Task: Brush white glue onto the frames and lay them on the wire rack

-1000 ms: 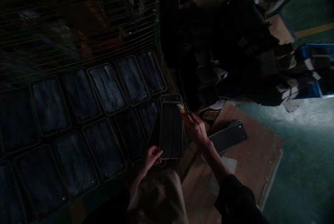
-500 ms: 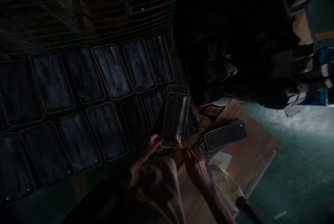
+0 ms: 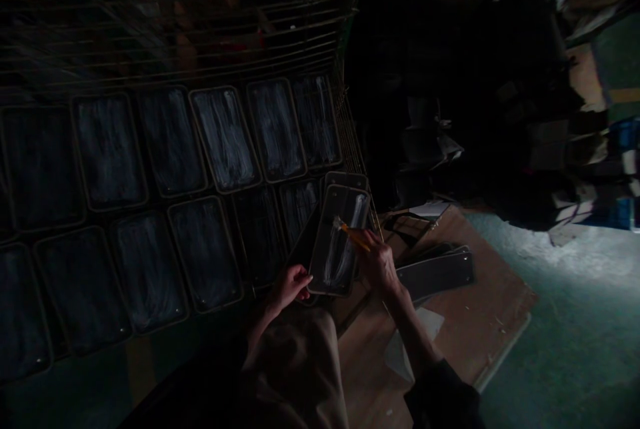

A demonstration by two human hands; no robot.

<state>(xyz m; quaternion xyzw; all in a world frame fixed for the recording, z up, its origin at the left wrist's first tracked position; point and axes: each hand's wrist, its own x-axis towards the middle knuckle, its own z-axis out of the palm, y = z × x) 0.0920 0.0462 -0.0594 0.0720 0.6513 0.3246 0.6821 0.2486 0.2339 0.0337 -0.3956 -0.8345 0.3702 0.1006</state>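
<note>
My right hand is closed around the handle of a brush with an orange-yellow handle. Its pale bristles touch the upper middle of a dark rectangular panel with rounded corners and small studs. Whitish streaks of a wet-looking coating run along the panel's right side and lower part. With thumb and fingers, my left hand pinches the panel's lower left corner. Another similar panel lies beneath, its top edge showing. More dark panels lie overlapped to the right, partly hidden by my right forearm.
Rows of dark panels smeared with white coating lie on the left, beside a wire rack. A wooden board spans the right, with white paper on it. Dark piled material fills the upper right; green floor shows beyond.
The brush has moved up and left over the panel from its lower edge. Fresh white streaks now show on the lower part. My left hand keeps its corner hold.
</note>
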